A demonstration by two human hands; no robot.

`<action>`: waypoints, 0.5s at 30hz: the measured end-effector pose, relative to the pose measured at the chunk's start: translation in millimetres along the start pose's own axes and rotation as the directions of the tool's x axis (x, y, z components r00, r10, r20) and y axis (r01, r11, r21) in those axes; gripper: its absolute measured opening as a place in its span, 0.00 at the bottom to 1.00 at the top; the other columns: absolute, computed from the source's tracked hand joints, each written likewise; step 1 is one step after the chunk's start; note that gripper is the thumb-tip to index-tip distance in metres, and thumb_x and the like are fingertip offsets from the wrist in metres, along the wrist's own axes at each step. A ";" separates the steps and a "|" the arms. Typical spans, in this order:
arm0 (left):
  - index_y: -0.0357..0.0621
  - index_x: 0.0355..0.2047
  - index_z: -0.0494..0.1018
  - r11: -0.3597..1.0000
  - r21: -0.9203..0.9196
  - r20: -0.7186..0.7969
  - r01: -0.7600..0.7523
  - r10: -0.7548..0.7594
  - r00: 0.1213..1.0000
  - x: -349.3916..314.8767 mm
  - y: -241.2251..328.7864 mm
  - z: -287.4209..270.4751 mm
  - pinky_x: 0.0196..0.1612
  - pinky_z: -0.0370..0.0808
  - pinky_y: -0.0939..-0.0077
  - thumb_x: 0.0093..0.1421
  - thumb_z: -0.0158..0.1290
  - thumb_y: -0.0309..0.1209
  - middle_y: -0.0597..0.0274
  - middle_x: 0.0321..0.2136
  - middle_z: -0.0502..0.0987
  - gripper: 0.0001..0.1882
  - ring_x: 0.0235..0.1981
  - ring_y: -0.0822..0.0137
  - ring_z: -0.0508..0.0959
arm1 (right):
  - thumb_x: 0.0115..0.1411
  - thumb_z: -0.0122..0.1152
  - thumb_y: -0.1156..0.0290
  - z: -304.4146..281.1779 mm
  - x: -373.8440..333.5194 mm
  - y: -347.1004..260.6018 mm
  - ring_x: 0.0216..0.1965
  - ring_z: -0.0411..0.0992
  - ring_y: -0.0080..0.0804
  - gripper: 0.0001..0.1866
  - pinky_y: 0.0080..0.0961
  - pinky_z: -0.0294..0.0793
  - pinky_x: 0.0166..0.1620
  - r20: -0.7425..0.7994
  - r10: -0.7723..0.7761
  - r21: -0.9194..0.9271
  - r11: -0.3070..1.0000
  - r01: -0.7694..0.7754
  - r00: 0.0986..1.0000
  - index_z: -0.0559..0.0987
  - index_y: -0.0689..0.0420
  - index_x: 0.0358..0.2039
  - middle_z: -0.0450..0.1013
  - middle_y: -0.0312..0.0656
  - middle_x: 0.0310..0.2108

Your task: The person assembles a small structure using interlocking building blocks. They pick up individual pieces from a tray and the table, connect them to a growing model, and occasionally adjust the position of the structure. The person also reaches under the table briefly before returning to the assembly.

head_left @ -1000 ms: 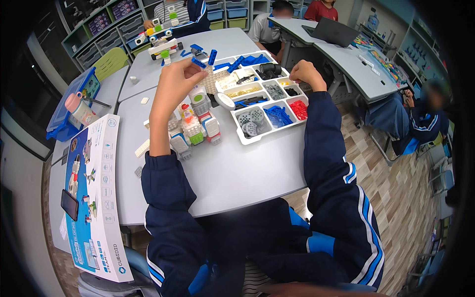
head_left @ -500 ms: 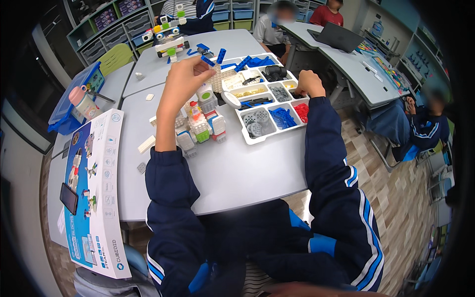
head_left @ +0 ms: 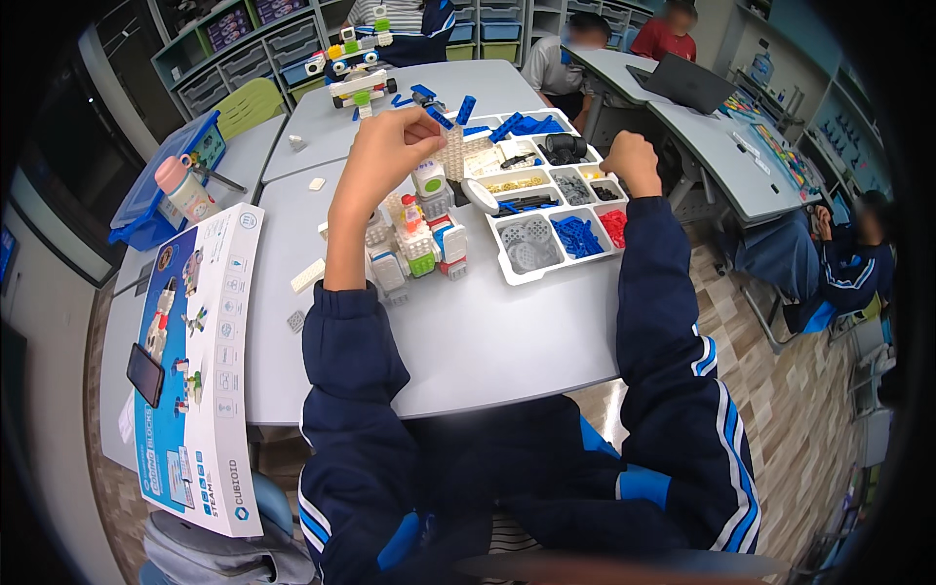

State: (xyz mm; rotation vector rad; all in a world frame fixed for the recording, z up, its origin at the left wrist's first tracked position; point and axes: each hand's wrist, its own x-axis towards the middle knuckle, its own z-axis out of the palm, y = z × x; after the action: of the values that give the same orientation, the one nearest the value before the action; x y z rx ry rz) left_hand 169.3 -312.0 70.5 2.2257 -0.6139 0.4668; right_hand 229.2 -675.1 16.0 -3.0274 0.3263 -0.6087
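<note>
My left hand (head_left: 390,151) is closed at the edge of an upright beige studded plate (head_left: 451,156), its thumb side against it. A blue beam (head_left: 440,118) sits at its fingertips, and another blue beam (head_left: 466,109) stands up beside it. Just below and nearer is a block model (head_left: 414,239) of white, grey, red and green pieces. My right hand (head_left: 634,161) is closed above the right edge of the white sorting tray (head_left: 531,279), near the small black pieces (head_left: 606,192). Its fingertips are turned away, so anything in them is hidden.
Blue pieces (head_left: 577,236) and grey round pieces (head_left: 526,242) fill nearer tray compartments. A large box (head_left: 229,390) with a phone (head_left: 145,375) on it lies at the left, beside a bottle (head_left: 185,190) and blue bin (head_left: 136,219). Another block model (head_left: 359,83) stands farther back.
My right hand has risen slightly from the compartment of small black pieces. My left hand stays at the plate. The whole view has shifted a little.
</note>
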 end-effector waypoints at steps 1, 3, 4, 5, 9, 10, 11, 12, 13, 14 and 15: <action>0.35 0.35 0.81 1.000 -0.006 0.000 0.005 -0.005 1.000 0.0 -0.4 -0.2 0.40 0.80 0.75 0.56 0.61 0.30 0.53 0.31 0.84 0.10 0.33 0.65 0.85 | 0.41 0.72 0.67 -10.4 -3.8 -0.3 0.34 0.82 0.46 0.16 0.34 0.81 0.41 -0.096 -0.033 0.034 0.999 0.036 0.995 0.84 0.64 0.29 0.81 0.51 0.30; 0.35 0.35 0.81 1.000 -0.020 -0.005 0.002 -0.002 1.000 0.4 -1.3 -0.1 0.40 0.80 0.75 0.56 0.61 0.31 0.53 0.31 0.84 0.11 0.33 0.65 0.85 | 0.47 0.70 0.67 -38.2 -5.1 -4.1 0.34 0.82 0.43 0.13 0.31 0.81 0.40 -0.012 -0.132 0.235 0.963 0.131 0.991 0.83 0.66 0.27 0.81 0.50 0.31; 0.35 0.35 0.81 1.000 -0.025 -0.010 -0.001 0.000 1.000 0.6 -1.8 0.0 0.40 0.80 0.75 0.56 0.61 0.31 0.53 0.31 0.84 0.11 0.33 0.64 0.85 | 0.50 0.69 0.67 -49.9 -7.2 -10.4 0.34 0.83 0.41 0.13 0.29 0.81 0.39 0.014 -0.197 0.350 0.919 0.180 0.980 0.82 0.67 0.27 0.81 0.50 0.32; 0.35 0.35 0.81 1.000 -0.028 -0.015 -0.008 0.008 1.000 0.7 -2.2 0.1 0.40 0.79 0.75 0.57 0.61 0.31 0.53 0.31 0.84 0.11 0.33 0.64 0.85 | 0.52 0.67 0.69 -57.7 -11.8 -19.8 0.33 0.83 0.39 0.12 0.27 0.81 0.38 0.031 -0.251 0.521 0.830 0.199 0.967 0.81 0.67 0.27 0.81 0.50 0.32; 0.35 0.36 0.81 0.997 -0.075 -0.026 -0.015 0.013 1.000 1.3 -4.2 0.9 0.41 0.79 0.75 0.57 0.61 0.32 0.53 0.31 0.84 0.12 0.34 0.64 0.85 | 0.61 0.58 0.74 -79.9 -36.0 -58.6 0.35 0.83 0.33 0.07 0.19 0.80 0.36 0.017 -0.464 0.911 0.373 0.178 0.885 0.74 0.65 0.28 0.81 0.49 0.33; 0.35 0.36 0.81 0.997 -0.082 -0.026 -0.015 0.013 1.000 1.6 -4.7 1.2 0.41 0.79 0.75 0.57 0.61 0.31 0.53 0.31 0.84 0.12 0.34 0.64 0.84 | 0.63 0.55 0.75 -81.6 -42.7 -67.9 0.36 0.82 0.31 0.07 0.17 0.79 0.35 -0.031 -0.546 0.952 0.239 0.191 0.837 0.72 0.63 0.29 0.80 0.49 0.33; 0.35 0.36 0.81 0.996 -0.090 -0.026 -0.015 0.013 1.000 2.1 -5.1 1.9 0.41 0.79 0.74 0.57 0.61 0.31 0.53 0.31 0.84 0.12 0.34 0.64 0.84 | 0.63 0.54 0.75 -82.0 -47.6 -77.9 0.36 0.82 0.32 0.07 0.18 0.79 0.36 -0.001 -0.545 0.950 0.261 0.171 0.838 0.71 0.64 0.30 0.80 0.49 0.34; 0.34 0.36 0.81 0.995 -0.099 -0.025 -0.015 0.013 1.000 2.5 -5.5 2.6 0.40 0.79 0.74 0.57 0.61 0.31 0.53 0.31 0.84 0.12 0.34 0.64 0.84 | 0.64 0.53 0.74 -81.0 -52.3 -87.2 0.36 0.82 0.33 0.07 0.18 0.79 0.36 -0.034 -0.589 0.954 0.223 0.202 0.808 0.70 0.64 0.31 0.80 0.49 0.34; 0.34 0.36 0.81 0.994 -0.110 -0.025 -0.020 0.018 1.000 2.8 -5.9 3.4 0.40 0.79 0.74 0.57 0.61 0.31 0.53 0.31 0.84 0.12 0.34 0.64 0.84 | 0.65 0.54 0.75 -78.3 -57.8 -96.0 0.33 0.81 0.29 0.06 0.18 0.78 0.36 -0.077 -0.607 0.967 0.148 0.207 0.791 0.71 0.65 0.32 0.80 0.47 0.34; 0.34 0.36 0.81 0.992 -0.121 -0.025 -0.026 0.023 0.999 3.3 -6.1 4.2 0.40 0.79 0.74 0.57 0.61 0.32 0.53 0.31 0.84 0.12 0.33 0.64 0.84 | 0.65 0.55 0.75 -74.5 -62.4 -105.7 0.33 0.81 0.28 0.06 0.18 0.77 0.36 -0.116 -0.590 0.964 0.128 0.234 0.799 0.72 0.65 0.33 0.79 0.47 0.34; 0.34 0.35 0.81 0.991 -0.130 -0.020 -0.022 0.019 1.000 3.5 -6.3 4.8 0.40 0.78 0.74 0.57 0.61 0.32 0.53 0.30 0.84 0.12 0.33 0.63 0.84 | 0.65 0.56 0.76 -70.1 -66.5 -115.5 0.32 0.80 0.27 0.06 0.18 0.77 0.35 -0.155 -0.571 0.959 0.109 0.262 0.806 0.72 0.65 0.34 0.79 0.46 0.34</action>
State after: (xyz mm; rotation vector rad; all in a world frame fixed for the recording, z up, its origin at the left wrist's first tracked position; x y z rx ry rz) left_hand 176.3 -312.9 65.5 2.0912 -0.6399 0.4450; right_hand 165.0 -547.7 64.4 -1.7894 -0.7549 -0.2061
